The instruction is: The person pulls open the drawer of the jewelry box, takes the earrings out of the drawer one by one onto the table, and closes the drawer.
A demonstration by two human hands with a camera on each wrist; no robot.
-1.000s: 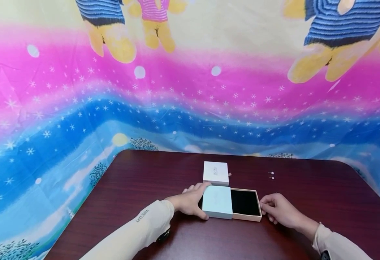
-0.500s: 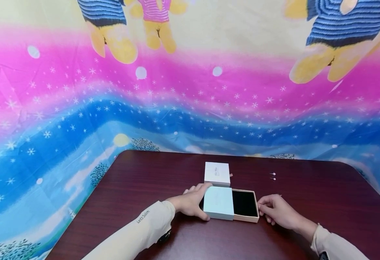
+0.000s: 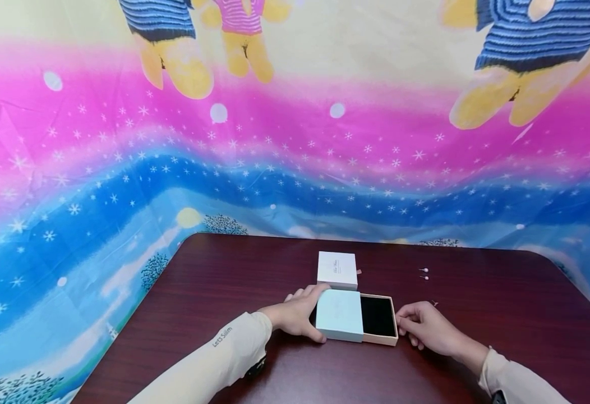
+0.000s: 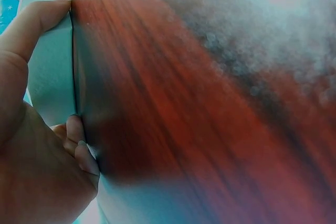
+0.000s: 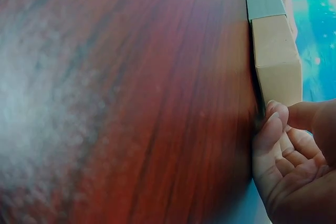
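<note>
A pale mint sliding gift box lies flat on the table. Its sleeve (image 3: 339, 314) covers the left part, and the cream-edged drawer (image 3: 379, 340) with a black lining sticks out at the right. My left hand (image 3: 297, 315) grips the sleeve's left end, thumb on the near side and fingers on the far side. At the drawer's outer end is my right hand (image 3: 428, 328), thumb and fingers curled together against it. In the right wrist view, the right fingertips (image 5: 272, 121) meet at the end wall; whether a pull tab is between them is hidden.
Behind the mint box stands a white lidded box (image 3: 337, 268) with a small ribbon tab on its right. Two pearl-headed earrings (image 3: 425, 274) lie at the right. A small metallic piece (image 3: 434, 303) shows just beyond the right hand. A printed cloth (image 3: 295, 134) hangs behind the table.
The drawer has slid a little left into the sleeve, and my right hand has moved left with it. My left hand keeps its hold. The small metallic piece has come into view.
</note>
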